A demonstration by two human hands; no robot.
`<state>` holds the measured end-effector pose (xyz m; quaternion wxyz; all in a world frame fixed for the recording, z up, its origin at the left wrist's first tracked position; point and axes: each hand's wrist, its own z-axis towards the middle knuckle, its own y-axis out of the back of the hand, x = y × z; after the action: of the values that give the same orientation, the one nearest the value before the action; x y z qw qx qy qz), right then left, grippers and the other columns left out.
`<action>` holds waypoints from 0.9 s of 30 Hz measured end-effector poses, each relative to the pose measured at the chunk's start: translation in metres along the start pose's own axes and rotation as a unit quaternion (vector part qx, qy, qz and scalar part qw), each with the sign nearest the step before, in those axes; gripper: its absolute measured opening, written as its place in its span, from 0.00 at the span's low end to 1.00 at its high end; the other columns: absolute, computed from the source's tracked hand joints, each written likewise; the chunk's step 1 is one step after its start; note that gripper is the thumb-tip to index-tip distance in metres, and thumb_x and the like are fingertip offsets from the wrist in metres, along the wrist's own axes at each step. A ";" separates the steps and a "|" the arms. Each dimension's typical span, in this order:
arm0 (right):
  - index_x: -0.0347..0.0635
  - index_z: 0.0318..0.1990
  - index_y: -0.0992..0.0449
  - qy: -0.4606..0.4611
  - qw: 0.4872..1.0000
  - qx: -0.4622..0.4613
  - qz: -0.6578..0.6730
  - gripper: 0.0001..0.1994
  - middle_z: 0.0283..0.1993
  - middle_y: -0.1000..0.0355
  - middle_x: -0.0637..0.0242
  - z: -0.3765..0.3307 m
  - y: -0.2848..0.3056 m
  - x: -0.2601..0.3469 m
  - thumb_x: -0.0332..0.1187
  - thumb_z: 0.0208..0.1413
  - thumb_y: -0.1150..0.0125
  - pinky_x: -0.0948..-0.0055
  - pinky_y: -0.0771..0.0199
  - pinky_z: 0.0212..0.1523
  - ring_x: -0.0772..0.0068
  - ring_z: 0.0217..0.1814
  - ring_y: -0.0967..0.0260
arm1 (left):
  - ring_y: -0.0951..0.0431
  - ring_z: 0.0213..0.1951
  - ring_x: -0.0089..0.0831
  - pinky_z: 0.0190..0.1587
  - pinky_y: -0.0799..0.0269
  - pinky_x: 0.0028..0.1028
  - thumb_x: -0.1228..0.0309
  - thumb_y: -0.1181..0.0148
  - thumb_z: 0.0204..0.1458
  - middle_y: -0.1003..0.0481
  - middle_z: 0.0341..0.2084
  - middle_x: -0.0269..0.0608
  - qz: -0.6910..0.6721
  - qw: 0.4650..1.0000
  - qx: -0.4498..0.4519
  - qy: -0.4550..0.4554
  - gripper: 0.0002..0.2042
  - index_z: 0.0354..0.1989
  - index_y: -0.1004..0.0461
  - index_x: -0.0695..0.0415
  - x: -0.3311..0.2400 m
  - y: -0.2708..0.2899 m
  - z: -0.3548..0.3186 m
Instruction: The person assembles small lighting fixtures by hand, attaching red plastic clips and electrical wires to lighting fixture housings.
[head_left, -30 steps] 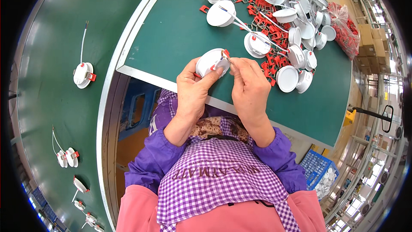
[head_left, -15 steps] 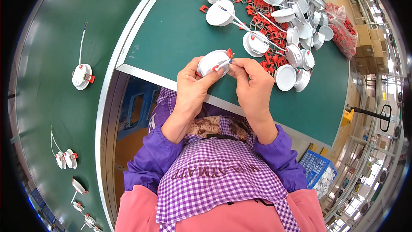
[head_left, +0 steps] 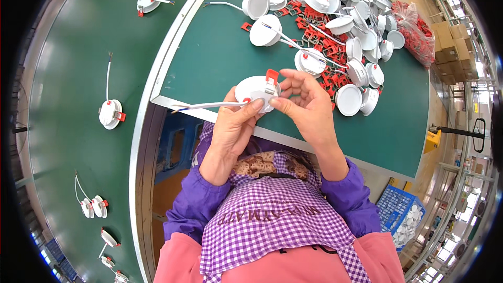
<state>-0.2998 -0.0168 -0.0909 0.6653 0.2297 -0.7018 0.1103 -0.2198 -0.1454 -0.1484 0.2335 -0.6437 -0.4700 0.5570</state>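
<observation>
A white round downlight [head_left: 250, 88] is held above the near edge of the green table, its back side up. My left hand [head_left: 234, 121] grips it from the left, thumb on the back near a red cable bushing. From there its white cable [head_left: 209, 105] runs out to the left. A spring clip with a red sleeve [head_left: 272, 77] stands up at the downlight's right side. Beside that clip is my right hand [head_left: 306, 102], fingers apart and slightly curled, the thumb tip touching the downlight's lower right edge.
White downlights [head_left: 361, 36] lie heaped on the table's far right among loose red spring clips [head_left: 322, 42]. A clear bag of red parts [head_left: 414, 31] sits at the right edge. Left of a metal rail, a green belt [head_left: 63, 141] carries several clipped downlights. A blue crate [head_left: 394, 207] stands lower right.
The downlight has turned: its cable now points left, and the red clip shows on the right. My right hand has moved off the cable to beside the clip, its fingers spread. Downlights on the belt have shifted.
</observation>
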 end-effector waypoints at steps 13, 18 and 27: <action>0.39 0.45 0.24 0.098 0.993 -0.011 -0.062 0.17 0.39 0.26 0.66 -0.013 -0.005 0.008 0.28 0.45 0.31 0.76 0.32 0.36 0.75 0.37 0.31 | 0.26 0.49 0.30 0.53 0.30 0.31 0.77 0.34 0.48 0.27 0.45 0.39 -0.005 0.996 0.088 0.000 0.21 0.50 0.33 0.56 0.002 0.002 0.005; 0.39 0.47 0.24 0.093 0.995 0.009 -0.026 0.18 0.40 0.26 0.65 -0.013 -0.001 0.004 0.26 0.46 0.32 0.76 0.30 0.37 0.75 0.37 0.31 | 0.23 0.41 0.26 0.45 0.26 0.26 0.80 0.33 0.45 0.24 0.40 0.37 0.094 0.990 0.098 -0.031 0.20 0.47 0.30 0.59 -0.014 0.003 0.010; 0.39 0.49 0.24 0.093 0.995 0.018 -0.032 0.18 0.43 0.27 0.62 -0.017 0.024 -0.004 0.25 0.48 0.34 0.78 0.28 0.37 0.75 0.39 0.28 | 0.22 0.37 0.32 0.41 0.23 0.29 0.68 0.31 0.45 0.24 0.38 0.45 0.101 0.994 0.044 -0.011 0.18 0.42 0.30 0.59 -0.017 0.003 0.006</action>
<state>-0.2960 0.0121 -0.0895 0.7265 0.2529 -0.6272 0.1220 -0.2233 -0.1622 -0.1439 0.1987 -0.6710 -0.3798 0.6049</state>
